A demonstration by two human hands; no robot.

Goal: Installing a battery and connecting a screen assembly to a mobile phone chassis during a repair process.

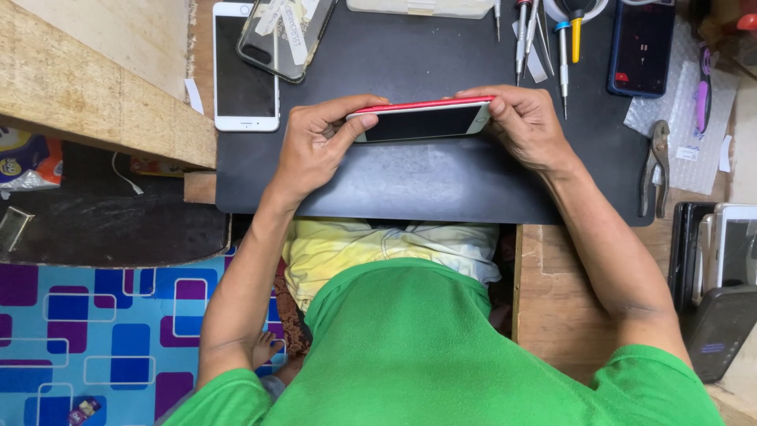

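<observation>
Red phone (422, 120) sits edge-up between both hands above the black mat (410, 181). Left hand (315, 146) clamps one end, fingers curled. Right hand (524, 126) grips the other.

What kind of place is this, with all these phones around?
Most likely a small phone repair bench. Both hands grip a red-backed phone over a black work mat, small screwdrivers lie at the mat's top edge, and pliers and more phones sit close by.

Two hands (315, 146) (524, 126), one red phone (422, 120), one white phone (245, 71), one pliers (657, 166).
</observation>
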